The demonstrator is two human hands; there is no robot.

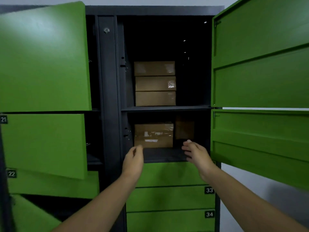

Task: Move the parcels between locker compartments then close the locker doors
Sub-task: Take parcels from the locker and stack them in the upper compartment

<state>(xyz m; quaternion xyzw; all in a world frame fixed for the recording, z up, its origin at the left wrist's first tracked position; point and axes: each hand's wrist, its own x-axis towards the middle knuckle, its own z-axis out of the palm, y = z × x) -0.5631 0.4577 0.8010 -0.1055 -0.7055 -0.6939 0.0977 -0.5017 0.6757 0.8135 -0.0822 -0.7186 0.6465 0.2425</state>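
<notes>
Just past the left hand (133,158), above its fingertips, sits a brown parcel (153,135) w/ tape and white label strips, on the floor of the lower compartment (163,154). The left hand holds nothing, fingers loosely curled, at the compt's front lip; can't tell if it touches the parcel. The right hand (196,153) is level w/ it, also empty, fingers relaxed and slightly bent, palm turned toward the left hand; bare compt floor lies btwn the two. Beyond the right hand's fingertips, deeper in shadow, stands a second parcel (184,129). Above both hands, on the shelf (165,108), is a stack of three parcels (155,83). Right of the right hand, the upper door (260,52) and lower door (260,139) stand wide open. Below the wrists, door 33 (170,198) and door 34 (170,220) are closed. Left of the left hand, door 21 (43,144) hangs ajar.
</notes>
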